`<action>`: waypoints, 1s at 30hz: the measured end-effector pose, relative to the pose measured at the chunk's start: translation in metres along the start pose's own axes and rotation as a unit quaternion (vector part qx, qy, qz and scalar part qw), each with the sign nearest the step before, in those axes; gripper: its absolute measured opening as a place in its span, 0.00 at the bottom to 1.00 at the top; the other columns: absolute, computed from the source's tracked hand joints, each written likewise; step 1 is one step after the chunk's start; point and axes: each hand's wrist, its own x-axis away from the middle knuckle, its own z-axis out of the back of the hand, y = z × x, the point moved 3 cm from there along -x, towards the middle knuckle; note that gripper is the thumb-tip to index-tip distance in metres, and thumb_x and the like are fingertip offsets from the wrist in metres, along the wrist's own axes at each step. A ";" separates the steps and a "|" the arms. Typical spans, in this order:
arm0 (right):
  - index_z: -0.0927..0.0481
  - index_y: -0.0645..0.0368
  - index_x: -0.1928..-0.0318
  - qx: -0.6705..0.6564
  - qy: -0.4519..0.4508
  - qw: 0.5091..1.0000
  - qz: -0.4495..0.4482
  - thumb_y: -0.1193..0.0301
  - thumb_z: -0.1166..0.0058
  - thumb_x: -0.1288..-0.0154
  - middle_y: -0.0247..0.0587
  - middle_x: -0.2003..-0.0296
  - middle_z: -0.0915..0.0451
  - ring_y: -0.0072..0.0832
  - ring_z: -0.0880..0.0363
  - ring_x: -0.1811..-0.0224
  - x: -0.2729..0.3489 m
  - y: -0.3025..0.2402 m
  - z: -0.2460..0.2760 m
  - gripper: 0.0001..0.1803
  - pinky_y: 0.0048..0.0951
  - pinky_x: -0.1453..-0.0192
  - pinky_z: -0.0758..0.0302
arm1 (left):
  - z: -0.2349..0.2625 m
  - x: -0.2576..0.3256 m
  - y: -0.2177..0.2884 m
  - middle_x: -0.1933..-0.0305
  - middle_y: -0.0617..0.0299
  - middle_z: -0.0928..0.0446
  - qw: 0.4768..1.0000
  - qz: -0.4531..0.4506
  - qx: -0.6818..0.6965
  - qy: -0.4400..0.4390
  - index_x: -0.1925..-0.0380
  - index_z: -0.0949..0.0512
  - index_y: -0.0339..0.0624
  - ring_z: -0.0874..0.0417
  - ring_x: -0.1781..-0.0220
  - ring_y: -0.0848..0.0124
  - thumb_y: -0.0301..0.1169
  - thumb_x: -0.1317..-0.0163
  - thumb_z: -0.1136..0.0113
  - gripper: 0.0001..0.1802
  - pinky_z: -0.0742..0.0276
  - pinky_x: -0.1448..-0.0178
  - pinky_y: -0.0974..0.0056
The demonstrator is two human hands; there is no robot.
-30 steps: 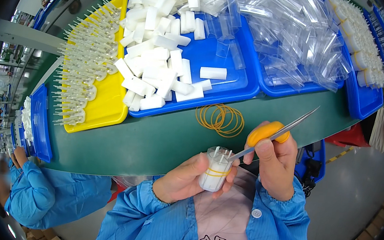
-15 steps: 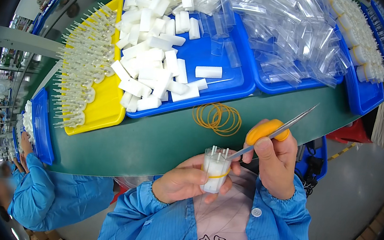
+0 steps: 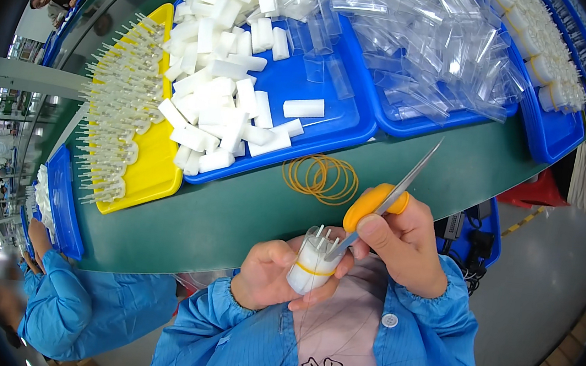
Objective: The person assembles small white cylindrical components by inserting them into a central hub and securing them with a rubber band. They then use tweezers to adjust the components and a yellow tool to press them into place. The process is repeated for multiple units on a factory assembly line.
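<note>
In my left hand (image 3: 260,274) is a bundle of white foam in a clear plastic sleeve (image 3: 306,279), with a yellow rubber band round its middle. Several thin white sticks poke up from its top. My right hand (image 3: 411,251) is closed on a pair of metal tweezers (image 3: 414,173), pointed end up and away from me. Its lower flat end reaches the bundle's top rim, beside the sticks. Something orange and rubbery (image 3: 371,204) wraps round at the right fingers; whether it covers a finger or the tool, I cannot tell.
Yellow rubber bands (image 3: 320,179) lie on the green table (image 3: 232,219). Behind stand a yellow tray (image 3: 154,181) of white stemmed pieces, a blue tray (image 3: 335,119) of foam blocks, one of clear sleeves (image 3: 441,63) and one of banded bundles (image 3: 551,139). A co-worker's blue sleeve (image 3: 74,296) is at left.
Both hands have shifted slightly left with the bundle and tweezers. The bundle now leans, its top tilted to the right. The tweezers stand a little steeper, their flat end still at the bundle's top.
</note>
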 end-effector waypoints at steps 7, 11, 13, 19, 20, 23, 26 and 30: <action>0.25 0.67 0.58 0.091 0.043 0.992 0.082 0.74 0.50 0.33 0.36 0.67 0.23 0.15 0.27 0.70 0.001 -0.008 0.000 0.08 0.17 0.68 0.28 | 0.005 0.001 0.001 0.50 0.50 0.33 1.000 -0.021 -0.011 0.003 0.40 0.43 0.33 0.25 0.69 0.64 0.47 0.41 0.49 0.36 0.29 0.74 0.66; 0.22 0.69 0.62 0.236 0.150 0.944 0.176 0.79 0.45 0.40 0.41 0.63 0.26 0.24 0.25 0.65 0.004 -0.028 0.024 0.07 0.23 0.63 0.29 | -0.011 0.001 0.015 0.48 0.50 0.31 0.974 -0.107 -0.178 0.089 0.36 0.45 0.33 0.23 0.59 0.60 0.49 0.39 0.46 0.40 0.25 0.58 0.60; 0.22 0.70 0.63 0.474 0.182 0.828 0.237 0.83 0.46 0.43 0.45 0.63 0.26 0.32 0.24 0.65 0.006 -0.047 0.035 0.07 0.26 0.62 0.28 | -0.018 0.006 0.022 0.46 0.50 0.32 0.959 -0.142 -0.219 0.110 0.34 0.48 0.34 0.23 0.53 0.60 0.46 0.37 0.46 0.40 0.25 0.51 0.58; 0.23 0.70 0.61 0.721 0.227 0.623 0.200 0.88 0.52 0.47 0.52 0.59 0.27 0.45 0.26 0.61 0.002 -0.047 0.065 0.11 0.32 0.56 0.28 | -0.029 0.007 0.031 0.41 0.49 0.34 0.964 -0.155 -0.191 0.105 0.32 0.51 0.36 0.27 0.43 0.59 0.41 0.36 0.46 0.39 0.29 0.40 0.55; 0.24 0.70 0.59 0.720 0.226 0.619 0.217 0.87 0.51 0.48 0.51 0.56 0.27 0.44 0.25 0.57 0.000 -0.046 0.067 0.13 0.35 0.54 0.28 | -0.028 0.006 0.031 0.41 0.48 0.34 0.964 -0.151 -0.183 0.118 0.32 0.52 0.35 0.26 0.44 0.57 0.41 0.37 0.44 0.41 0.28 0.41 0.54; 0.25 0.69 0.55 0.582 0.206 0.753 0.226 0.83 0.44 0.51 0.49 0.55 0.27 0.42 0.25 0.56 0.008 -0.049 0.042 0.19 0.35 0.53 0.27 | -0.031 0.004 0.031 0.41 0.47 0.34 0.965 -0.137 -0.174 0.144 0.32 0.52 0.35 0.26 0.43 0.54 0.42 0.39 0.41 0.43 0.28 0.40 0.51; 0.25 0.65 0.50 0.484 0.047 0.848 0.209 0.71 0.31 0.60 0.47 0.51 0.29 0.43 0.28 0.50 0.008 -0.045 -0.006 0.32 0.39 0.47 0.31 | -0.030 0.000 0.028 0.40 0.50 0.34 0.970 -0.136 -0.168 0.114 0.32 0.50 0.37 0.28 0.40 0.59 0.40 0.36 0.44 0.39 0.30 0.37 0.55; 0.24 0.62 0.49 0.560 -0.022 0.800 0.215 0.63 0.28 0.64 0.45 0.48 0.32 0.42 0.32 0.46 0.001 -0.039 -0.035 0.37 0.41 0.45 0.35 | -0.024 -0.001 0.018 0.40 0.53 0.33 0.965 -0.129 -0.208 0.094 0.34 0.47 0.38 0.28 0.39 0.62 0.41 0.37 0.43 0.37 0.32 0.36 0.58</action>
